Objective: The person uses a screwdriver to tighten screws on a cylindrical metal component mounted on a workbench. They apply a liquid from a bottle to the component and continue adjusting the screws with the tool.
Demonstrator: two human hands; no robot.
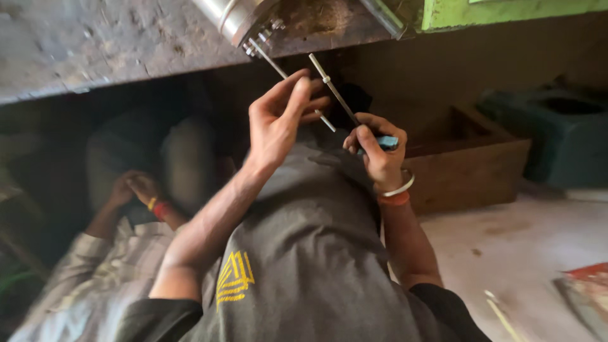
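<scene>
A thin metal rod (292, 85) slants down from a flanged steel cylinder (231, 18) fixed under the rusty metal slab (95, 44) that runs across the top of the view. The left hand (278, 123) is raised to this rod, thumb and fingers loosely curled and pinching it near its lower end. A second, similar rod with a small collar (332, 88) runs nearly parallel just to the right; the right hand (377, 155) is closed around its lower end together with a small blue handle or grip (387, 142), and wears a metal bangle (399, 187) at the wrist.

Both rods look stiff, light and smooth, so probably slippery between bare fingertips; being so slender, they could bend if levered sideways. The safest hold seems to be low on the shaft or at the collar, pulling along the rod's own line.

The slab hangs close overhead and leaves little room to work. Behind the hands sit a wooden box (468, 171) and a dark green casting (557, 136) on the pale floor (519, 253). At lower left another person's hands (136, 190) rest together, a sleeve in checked cloth below them. A green painted frame (506, 11) crosses the upper right corner.
</scene>
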